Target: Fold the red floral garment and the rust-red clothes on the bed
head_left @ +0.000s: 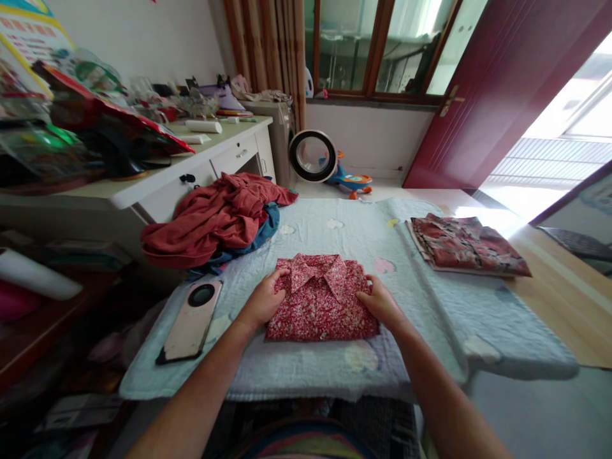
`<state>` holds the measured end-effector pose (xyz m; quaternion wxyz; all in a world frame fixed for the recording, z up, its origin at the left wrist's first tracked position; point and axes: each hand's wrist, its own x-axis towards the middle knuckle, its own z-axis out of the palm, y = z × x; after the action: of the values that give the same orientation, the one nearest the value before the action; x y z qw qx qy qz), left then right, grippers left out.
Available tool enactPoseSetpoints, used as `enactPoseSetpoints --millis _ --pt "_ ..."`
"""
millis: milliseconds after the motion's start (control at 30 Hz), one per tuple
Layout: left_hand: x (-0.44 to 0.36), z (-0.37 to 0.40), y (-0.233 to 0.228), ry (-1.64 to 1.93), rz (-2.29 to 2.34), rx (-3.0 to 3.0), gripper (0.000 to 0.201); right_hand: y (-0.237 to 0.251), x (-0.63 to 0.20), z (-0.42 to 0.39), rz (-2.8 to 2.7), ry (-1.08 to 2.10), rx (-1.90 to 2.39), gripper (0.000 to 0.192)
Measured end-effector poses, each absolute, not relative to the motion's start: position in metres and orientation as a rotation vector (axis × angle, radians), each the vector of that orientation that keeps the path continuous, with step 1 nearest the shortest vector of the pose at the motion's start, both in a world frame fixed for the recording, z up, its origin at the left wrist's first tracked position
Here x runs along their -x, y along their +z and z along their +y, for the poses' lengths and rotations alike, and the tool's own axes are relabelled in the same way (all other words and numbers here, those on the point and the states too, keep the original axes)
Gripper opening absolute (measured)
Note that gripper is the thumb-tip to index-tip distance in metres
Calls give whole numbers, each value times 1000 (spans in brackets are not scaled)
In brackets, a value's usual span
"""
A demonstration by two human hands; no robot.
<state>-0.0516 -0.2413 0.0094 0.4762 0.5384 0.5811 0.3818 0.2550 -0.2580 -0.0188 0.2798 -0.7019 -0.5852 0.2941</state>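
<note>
A folded red floral shirt lies collar up on the pale blue quilt in front of me. My left hand grips its left edge, fingers curled over the cloth near the collar. My right hand holds the right edge the same way. Both hands press on the shirt's sides.
A second folded patterned garment lies on the quilt at the right. A heap of red and blue clothes sits at the back left. A phone lies left of the shirt. A cluttered white desk stands at left; an open door at the right.
</note>
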Motion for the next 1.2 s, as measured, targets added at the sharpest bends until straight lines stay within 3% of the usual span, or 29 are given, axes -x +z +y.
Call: enactPoseSetpoints --millis 133,233,467,633,767,933,1033,1200 --pt "43 -251 8 924 1738 -1843 47 -12 -262 -250 -1683 455 1986 45" --pt "15 -261 13 918 1521 -2084 39 0 -264 -229 -1756 283 1958 35" --pt "-41 -266 16 852 1053 -2143 29 6 -255 -192 -2054 295 2041 25" --pt "-32 -228 14 813 1452 -2301 32 -7 -259 -185 -2037 371 1939 14" --pt "-9 -190 11 639 1873 -2250 38 -18 -263 -184 -1955 395 1841 17" --pt "1 -172 6 492 1968 -2133 39 -26 -259 -191 -1804 238 1939 18" --pt "0 -171 2 607 1925 -2142 33 -19 -251 -202 -1677 59 2016 30" --pt "-2 -174 -8 913 1897 -2156 38 -1 -223 -228 -1869 53 1798 30"
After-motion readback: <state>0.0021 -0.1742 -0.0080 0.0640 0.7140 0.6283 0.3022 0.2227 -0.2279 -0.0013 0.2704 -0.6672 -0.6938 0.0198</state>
